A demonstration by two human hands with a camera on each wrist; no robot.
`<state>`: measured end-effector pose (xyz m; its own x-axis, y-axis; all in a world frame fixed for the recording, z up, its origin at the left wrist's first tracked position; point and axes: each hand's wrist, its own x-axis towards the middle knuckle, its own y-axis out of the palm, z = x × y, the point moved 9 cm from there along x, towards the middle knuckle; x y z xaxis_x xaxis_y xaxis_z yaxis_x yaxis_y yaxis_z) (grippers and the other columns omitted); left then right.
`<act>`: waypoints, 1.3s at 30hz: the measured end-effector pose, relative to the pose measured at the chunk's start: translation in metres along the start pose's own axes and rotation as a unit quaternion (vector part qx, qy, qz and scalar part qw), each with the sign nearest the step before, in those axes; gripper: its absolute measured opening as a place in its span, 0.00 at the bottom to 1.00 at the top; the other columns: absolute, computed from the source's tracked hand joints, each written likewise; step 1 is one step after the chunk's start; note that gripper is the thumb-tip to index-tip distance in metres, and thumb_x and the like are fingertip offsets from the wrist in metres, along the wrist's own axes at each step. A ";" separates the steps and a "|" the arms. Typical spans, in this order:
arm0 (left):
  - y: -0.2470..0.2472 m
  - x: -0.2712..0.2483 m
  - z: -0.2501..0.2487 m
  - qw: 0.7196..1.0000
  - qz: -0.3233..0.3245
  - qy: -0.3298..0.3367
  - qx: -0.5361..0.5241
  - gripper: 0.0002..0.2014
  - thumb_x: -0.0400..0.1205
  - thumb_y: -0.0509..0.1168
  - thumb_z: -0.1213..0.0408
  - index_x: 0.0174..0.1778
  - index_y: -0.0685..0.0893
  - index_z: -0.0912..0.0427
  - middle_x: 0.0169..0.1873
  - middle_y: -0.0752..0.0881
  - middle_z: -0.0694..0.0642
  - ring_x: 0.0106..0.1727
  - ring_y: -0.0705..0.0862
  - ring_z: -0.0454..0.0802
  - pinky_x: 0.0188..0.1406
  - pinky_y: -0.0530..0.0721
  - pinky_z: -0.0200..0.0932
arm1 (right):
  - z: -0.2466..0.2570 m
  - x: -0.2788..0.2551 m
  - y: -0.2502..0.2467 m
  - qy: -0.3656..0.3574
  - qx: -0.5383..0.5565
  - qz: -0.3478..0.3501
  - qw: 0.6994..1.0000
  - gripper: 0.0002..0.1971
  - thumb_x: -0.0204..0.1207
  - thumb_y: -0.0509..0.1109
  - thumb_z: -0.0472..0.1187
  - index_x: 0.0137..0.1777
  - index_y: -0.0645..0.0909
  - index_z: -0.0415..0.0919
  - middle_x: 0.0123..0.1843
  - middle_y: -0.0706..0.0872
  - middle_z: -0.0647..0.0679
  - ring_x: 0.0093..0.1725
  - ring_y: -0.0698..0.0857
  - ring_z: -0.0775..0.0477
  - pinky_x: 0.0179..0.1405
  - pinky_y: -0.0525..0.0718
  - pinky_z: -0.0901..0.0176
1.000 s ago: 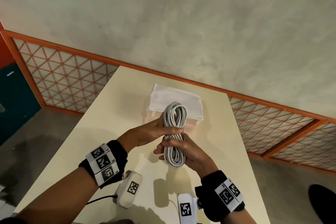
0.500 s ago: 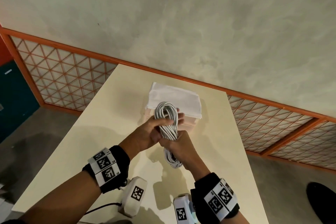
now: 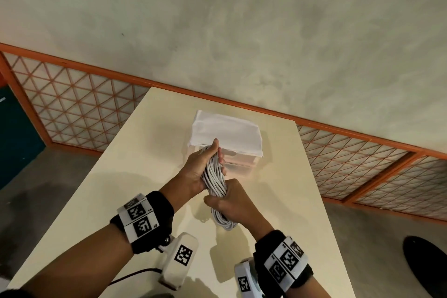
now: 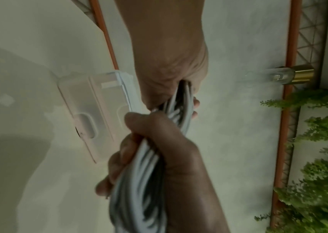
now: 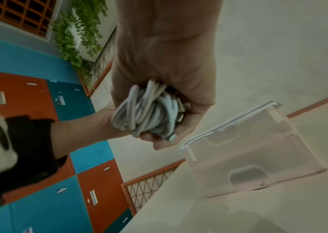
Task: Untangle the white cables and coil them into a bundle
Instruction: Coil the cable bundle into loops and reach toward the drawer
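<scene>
The white cables (image 3: 214,178) form a long, narrow coiled bundle held upright above the cream table (image 3: 150,152). My left hand (image 3: 204,164) grips the bundle's upper end, its fingers curled over the top loops. Just below it, my right hand (image 3: 228,203) is wrapped round the lower half, and the bottom loops (image 3: 225,223) hang out beneath it. In the left wrist view the cables (image 4: 139,181) run twisted between the two fists. The right wrist view shows the cable loops and metal plug ends (image 5: 149,113) bunched inside my right hand (image 5: 159,71).
A translucent plastic box (image 3: 242,163) with a white cover (image 3: 225,132) stands on the table just beyond my hands. Behind the table's far edge runs an orange-framed lattice panel (image 3: 72,109) below a plaster wall. Blue and orange lockers (image 5: 29,97) stand off to the left.
The top loops that stuck out above my left hand are now squeezed inside it. My right hand has slid lower along the bundle, and the bundle looks tighter and more twisted.
</scene>
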<state>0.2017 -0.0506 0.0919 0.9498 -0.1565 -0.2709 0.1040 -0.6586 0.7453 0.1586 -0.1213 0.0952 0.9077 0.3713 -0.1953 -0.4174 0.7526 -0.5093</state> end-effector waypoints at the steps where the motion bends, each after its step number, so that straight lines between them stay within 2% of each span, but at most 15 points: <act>1: -0.001 0.000 0.002 1.000 -0.011 -0.010 0.004 0.13 0.74 0.68 0.55 0.33 0.76 0.60 0.19 0.77 0.50 0.18 0.77 0.43 0.17 0.79 0.35 | -0.001 0.000 0.000 0.000 -0.018 -0.003 1.000 0.16 0.59 0.70 0.42 0.23 0.63 0.45 0.22 0.67 0.49 0.23 0.66 0.49 0.26 0.64 0.56; 6: -0.014 0.000 0.010 0.994 -0.093 -0.044 0.047 0.13 0.79 0.68 0.62 0.29 0.76 0.54 0.16 0.74 0.46 0.14 0.72 0.39 0.13 0.71 0.30 | -0.001 -0.003 -0.002 -0.007 -0.195 -0.033 0.980 0.18 0.65 0.71 0.49 0.24 0.65 0.45 0.24 0.72 0.51 0.27 0.74 0.45 0.26 0.66 0.59; 10: -0.020 0.000 0.014 0.989 -0.124 -0.053 0.065 0.12 0.79 0.66 0.67 0.29 0.76 0.56 0.14 0.71 0.45 0.13 0.68 0.38 0.11 0.67 0.28 | 0.000 -0.004 -0.001 -0.019 -0.234 -0.025 0.972 0.15 0.65 0.70 0.48 0.26 0.68 0.43 0.27 0.76 0.47 0.30 0.75 0.42 0.33 0.68 0.58; 13: -0.015 -0.001 0.022 0.990 -0.088 -0.097 0.050 0.14 0.80 0.64 0.66 0.27 0.79 0.57 0.14 0.74 0.47 0.14 0.72 0.40 0.15 0.73 0.30 | -0.009 -0.002 -0.001 -0.002 -0.157 0.016 0.987 0.16 0.61 0.70 0.48 0.23 0.66 0.44 0.24 0.73 0.47 0.26 0.72 0.45 0.30 0.69 0.56; 14: -0.011 -0.002 0.023 0.990 -0.063 -0.112 0.055 0.16 0.80 0.65 0.65 0.24 0.81 0.57 0.14 0.76 0.48 0.15 0.75 0.41 0.18 0.76 0.32 | -0.011 -0.003 0.000 0.003 -0.121 0.026 0.992 0.16 0.59 0.70 0.49 0.23 0.68 0.41 0.23 0.75 0.44 0.25 0.73 0.45 0.29 0.70 0.54; 16: -0.005 -0.006 0.021 0.988 -0.021 -0.128 0.079 0.17 0.77 0.68 0.65 0.21 0.84 0.58 0.18 0.79 0.51 0.20 0.79 0.44 0.28 0.83 0.39 | -0.017 -0.002 0.000 0.014 -0.076 0.034 0.996 0.18 0.57 0.70 0.49 0.28 0.75 0.31 0.29 0.83 0.31 0.27 0.81 0.37 0.29 0.78 0.48; 17: -0.002 -0.008 0.019 0.987 -0.006 -0.131 0.092 0.16 0.77 0.68 0.65 0.21 0.85 0.57 0.20 0.80 0.51 0.23 0.81 0.45 0.33 0.86 0.43 | -0.020 -0.002 0.000 0.016 -0.067 0.040 0.997 0.18 0.58 0.71 0.48 0.31 0.78 0.29 0.33 0.85 0.29 0.30 0.84 0.33 0.32 0.82 0.45; 20: -0.001 -0.009 0.013 0.986 -0.001 -0.121 0.113 0.16 0.77 0.69 0.62 0.22 0.87 0.57 0.25 0.80 0.52 0.33 0.89 0.46 0.40 0.90 0.50 | -0.019 -0.001 -0.004 0.007 -0.062 0.041 0.997 0.09 0.63 0.75 0.40 0.30 0.80 0.36 0.29 0.83 0.43 0.29 0.83 0.45 0.33 0.81 0.51; 23: -0.001 -0.006 0.014 0.992 -0.007 -0.102 0.074 0.13 0.77 0.69 0.55 0.32 0.83 0.59 0.31 0.85 0.55 0.40 0.92 0.49 0.41 0.90 0.54 | -0.023 0.002 -0.009 0.002 -0.053 0.027 0.998 0.10 0.63 0.76 0.42 0.36 0.85 0.34 0.34 0.88 0.40 0.31 0.85 0.48 0.38 0.85 0.49; 25: -0.003 -0.002 0.017 0.994 -0.005 -0.090 0.062 0.13 0.79 0.66 0.53 0.35 0.80 0.59 0.31 0.89 0.55 0.36 0.91 0.48 0.37 0.90 0.52 | -0.027 0.003 -0.008 -0.004 -0.025 0.041 0.999 0.10 0.63 0.75 0.43 0.41 0.90 0.39 0.40 0.92 0.44 0.39 0.90 0.48 0.48 0.88 0.49; 28: -0.006 0.002 0.023 0.995 0.000 -0.087 0.047 0.13 0.79 0.65 0.54 0.32 0.76 0.57 0.20 0.82 0.51 0.23 0.83 0.44 0.29 0.87 0.44 | -0.030 -0.002 0.000 0.001 0.050 0.087 0.995 0.10 0.69 0.74 0.35 0.49 0.88 0.36 0.48 0.93 0.44 0.50 0.91 0.46 0.59 0.86 0.53; 31: -0.012 0.008 0.036 0.994 -0.014 -0.106 0.020 0.16 0.76 0.66 0.52 0.28 0.73 0.56 0.15 0.75 0.48 0.17 0.77 0.42 0.24 0.83 0.39 | -0.033 -0.006 0.006 0.015 0.075 0.105 0.992 0.10 0.71 0.75 0.34 0.50 0.84 0.32 0.40 0.89 0.42 0.43 0.89 0.45 0.52 0.86 0.55; 34: -0.018 0.013 0.049 0.990 -0.035 -0.132 0.024 0.20 0.80 0.64 0.50 0.25 0.70 0.55 0.12 0.71 0.46 0.13 0.72 0.41 0.18 0.77 0.34 | -0.038 -0.008 0.010 0.015 0.074 0.107 0.991 0.11 0.74 0.74 0.38 0.44 0.82 0.27 0.31 0.86 0.45 0.31 0.85 0.49 0.41 0.84 0.57; 36: -0.019 0.019 0.057 0.987 -0.033 -0.149 0.043 0.21 0.80 0.64 0.50 0.26 0.68 0.55 0.12 0.69 0.45 0.13 0.69 0.40 0.17 0.75 0.32 | -0.045 -0.008 0.010 0.023 0.072 0.105 0.992 0.14 0.73 0.76 0.44 0.38 0.82 0.31 0.28 0.85 0.48 0.28 0.84 0.52 0.36 0.82 0.62; 39: -0.021 0.027 0.071 0.982 -0.028 -0.182 0.037 0.18 0.81 0.64 0.54 0.28 0.68 0.55 0.12 0.69 0.46 0.13 0.70 0.39 0.18 0.76 0.32 | -0.060 -0.004 0.006 0.044 0.066 0.089 0.993 0.15 0.73 0.75 0.49 0.37 0.80 0.37 0.30 0.84 0.46 0.30 0.82 0.51 0.36 0.79 0.61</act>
<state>0.2039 -0.0932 0.0257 0.7739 -0.3624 -0.5194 0.1186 -0.7226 0.6810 0.1547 -0.1510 0.0432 0.8172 0.4602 -0.3471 -0.5678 0.7460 -0.3478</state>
